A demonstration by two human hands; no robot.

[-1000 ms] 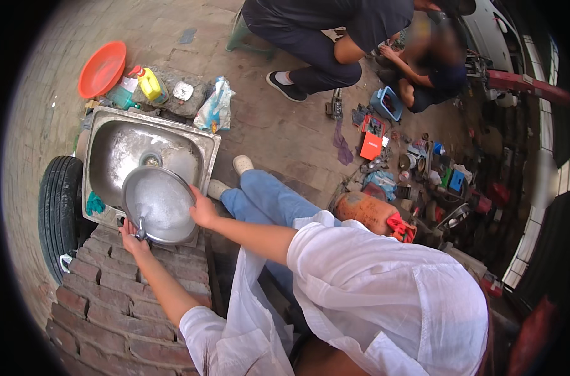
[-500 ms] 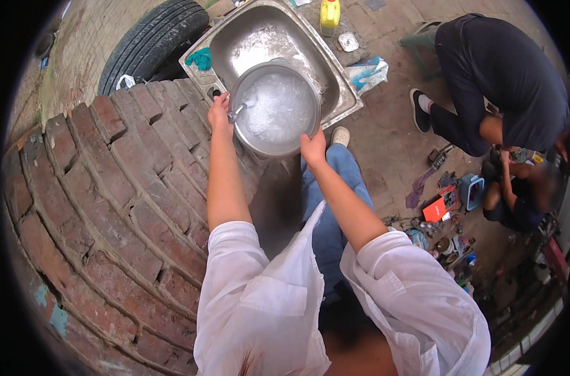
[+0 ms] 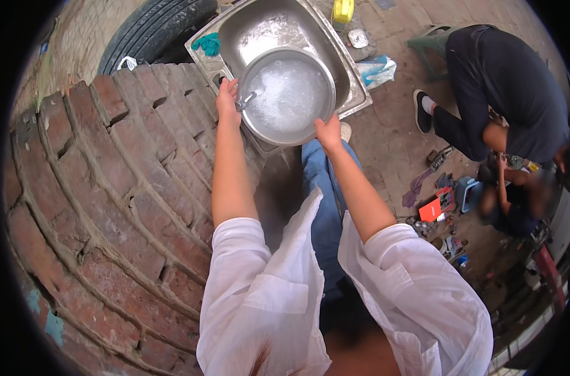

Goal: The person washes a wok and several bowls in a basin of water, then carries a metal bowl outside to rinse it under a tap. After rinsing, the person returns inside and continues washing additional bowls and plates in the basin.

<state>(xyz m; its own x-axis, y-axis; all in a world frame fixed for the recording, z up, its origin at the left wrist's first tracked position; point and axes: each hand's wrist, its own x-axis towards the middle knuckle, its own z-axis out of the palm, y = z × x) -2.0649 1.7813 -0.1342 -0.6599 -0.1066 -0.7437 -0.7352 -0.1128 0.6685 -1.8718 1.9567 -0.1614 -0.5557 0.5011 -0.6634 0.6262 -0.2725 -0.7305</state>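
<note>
A round metal basin (image 3: 288, 94) with frothy, bubbling water rests over the steel sink (image 3: 357, 88). A small faucet (image 3: 244, 101) reaches over its left rim. Beside the faucet, my left hand (image 3: 227, 100) has its fingers curled at that rim; whether they grip the faucet or the basin is unclear. My right hand (image 3: 327, 130) grips the basin's near right rim. A teal cloth (image 3: 207, 44) lies on the sink's left ledge.
A brick wall (image 3: 109, 207) fills the left, with a tire (image 3: 144, 31) behind it. A yellow jug (image 3: 342, 11) stands beyond the sink. At right, two people (image 3: 504, 94) crouch by a green stool (image 3: 426, 47), scattered tools and an orange box (image 3: 430, 210).
My view has swung, bringing the bricks and sink more upright. The basin's water looks whiter and more churned than a second ago. Both hands stay at its rim.
</note>
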